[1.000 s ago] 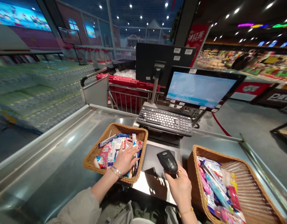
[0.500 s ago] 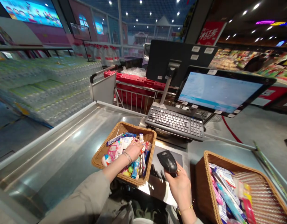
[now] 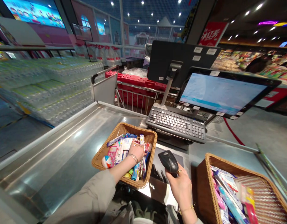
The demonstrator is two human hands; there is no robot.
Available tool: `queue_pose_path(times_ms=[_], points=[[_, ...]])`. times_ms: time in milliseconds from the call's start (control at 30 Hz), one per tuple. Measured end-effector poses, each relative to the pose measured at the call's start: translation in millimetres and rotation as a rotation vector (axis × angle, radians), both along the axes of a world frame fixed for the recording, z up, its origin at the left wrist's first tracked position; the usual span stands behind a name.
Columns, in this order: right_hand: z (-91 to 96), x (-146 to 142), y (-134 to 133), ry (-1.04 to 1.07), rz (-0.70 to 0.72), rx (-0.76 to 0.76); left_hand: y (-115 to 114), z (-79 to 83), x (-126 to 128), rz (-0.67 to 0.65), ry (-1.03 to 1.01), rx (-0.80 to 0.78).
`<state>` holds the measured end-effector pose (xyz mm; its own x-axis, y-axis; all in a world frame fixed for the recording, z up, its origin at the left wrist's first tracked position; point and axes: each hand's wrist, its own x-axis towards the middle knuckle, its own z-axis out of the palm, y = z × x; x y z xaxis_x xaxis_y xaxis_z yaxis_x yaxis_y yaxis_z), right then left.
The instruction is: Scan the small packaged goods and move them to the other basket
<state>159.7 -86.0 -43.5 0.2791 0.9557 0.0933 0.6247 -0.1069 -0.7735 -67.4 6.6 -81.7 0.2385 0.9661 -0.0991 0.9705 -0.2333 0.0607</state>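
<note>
Barcode scanner sits clamped in the right grip, the fingers closed around its black body and its long axis slanting up and to the left from the hand, above a dark scan plate. Left grip rests palm-down inside the left wicker basket, in contact with small blister-packed goods; whether it is closed on one item cannot be determined. These goods lie in a loose heap at mixed angles, to the left of the scanner, with the left grip the nearer hand. Second wicker basket stands to the right of the right grip, just beside it, and holds long retail packs. Both baskets stand on the stainless-steel surface. Keyboard and monitor stand beyond.
</note>
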Motion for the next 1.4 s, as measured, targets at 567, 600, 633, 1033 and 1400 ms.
queue_pose_path(times_ms=[567,600,633,1033,1400], points=[[-2.4,10,3,0.023,-0.010,0.010,12,0.4,11,0.102,0.073,-0.027],[-2.7,10,3,0.026,-0.009,0.007,12,0.4,13,0.108,0.082,-0.024],[-2.8,10,4,0.031,-0.004,0.004,12,0.1,15,0.114,0.092,-0.022],[9.1,15,-1,0.041,0.021,-0.040,28,-6.5,34,0.155,0.102,-0.107],[8.7,17,0,0.054,0.031,-0.003,12,12.2,-7,0.235,-0.304,-0.102]])
